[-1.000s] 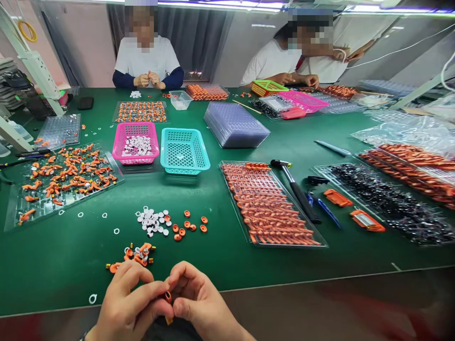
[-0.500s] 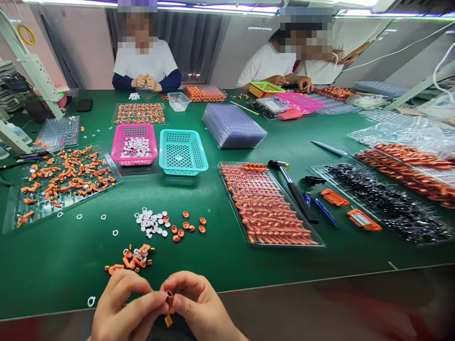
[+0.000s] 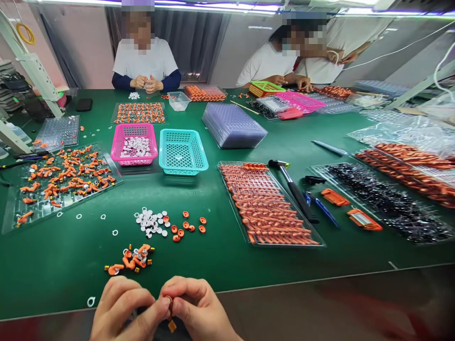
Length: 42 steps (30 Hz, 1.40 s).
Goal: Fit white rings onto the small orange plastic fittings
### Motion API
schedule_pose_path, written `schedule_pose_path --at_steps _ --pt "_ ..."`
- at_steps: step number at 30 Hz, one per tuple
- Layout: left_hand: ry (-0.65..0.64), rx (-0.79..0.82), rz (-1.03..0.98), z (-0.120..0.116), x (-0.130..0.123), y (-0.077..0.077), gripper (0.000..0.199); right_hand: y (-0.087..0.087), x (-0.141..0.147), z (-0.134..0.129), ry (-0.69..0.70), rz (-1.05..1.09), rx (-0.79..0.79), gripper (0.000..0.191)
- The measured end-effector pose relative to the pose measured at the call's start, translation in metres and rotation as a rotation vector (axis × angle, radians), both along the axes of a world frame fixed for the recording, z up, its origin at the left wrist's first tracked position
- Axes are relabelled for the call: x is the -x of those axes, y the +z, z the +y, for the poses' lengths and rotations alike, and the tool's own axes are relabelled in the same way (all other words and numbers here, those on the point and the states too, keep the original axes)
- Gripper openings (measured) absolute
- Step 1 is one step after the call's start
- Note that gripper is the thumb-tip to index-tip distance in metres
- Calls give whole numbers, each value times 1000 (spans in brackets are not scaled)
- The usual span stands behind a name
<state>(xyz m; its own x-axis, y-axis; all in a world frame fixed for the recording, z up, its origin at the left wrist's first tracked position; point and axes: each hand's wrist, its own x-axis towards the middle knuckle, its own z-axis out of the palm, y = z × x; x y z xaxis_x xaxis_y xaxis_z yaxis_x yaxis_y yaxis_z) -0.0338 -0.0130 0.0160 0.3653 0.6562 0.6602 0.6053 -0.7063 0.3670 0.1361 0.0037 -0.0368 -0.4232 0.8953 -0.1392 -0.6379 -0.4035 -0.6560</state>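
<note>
At the table's near edge, my left hand [image 3: 128, 310] and my right hand [image 3: 199, 308] meet, both pinching one small orange part [image 3: 170, 305] with a gold-coloured tip that hangs below the fingertips. The fingers hide most of it. Just beyond my left hand lies a small pile of orange parts [image 3: 133, 259] with gold ends. Farther out are a heap of white discs [image 3: 151, 223] and several loose orange caps [image 3: 181, 233]. A white ring [image 3: 91, 301] lies left of my left hand.
A tray of orange pieces [image 3: 64, 177] is at left. Behind the discs stand pink [image 3: 134, 163] and turquoise baskets [image 3: 183, 168]. Rightward are a filled tray [image 3: 270, 206], a hammer [image 3: 293, 189] and black parts [image 3: 387, 201]. Several people work across the green table [image 3: 231, 270].
My fingertips have closed further over the orange part, and its gold tip has shifted slightly right and down. Across the table, one person's hands have changed position.
</note>
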Motion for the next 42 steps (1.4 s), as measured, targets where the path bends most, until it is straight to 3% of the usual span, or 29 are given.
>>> schedule_pose_path --at_steps 12,18,32,35,38,42 --pt "-37 84 -18 -1 2 -3 21 1 4 -5 -21 32 50 17" --pt "73 19 -64 -2 -1 -3 19 0 5 -6 30 63 172 25" --pt "1 24 4 -3 0 -4 22 -2 5 -6 -32 64 129 19" --pt "-41 113 -38 -4 2 -9 27 0 5 -4 -22 78 100 18" --pt "-3 278 -128 -4 3 -11 23 4 4 0 20 118 86 20" --pt "-36 333 -137 4 4 -9 22 9 -1 5 78 103 67 26"
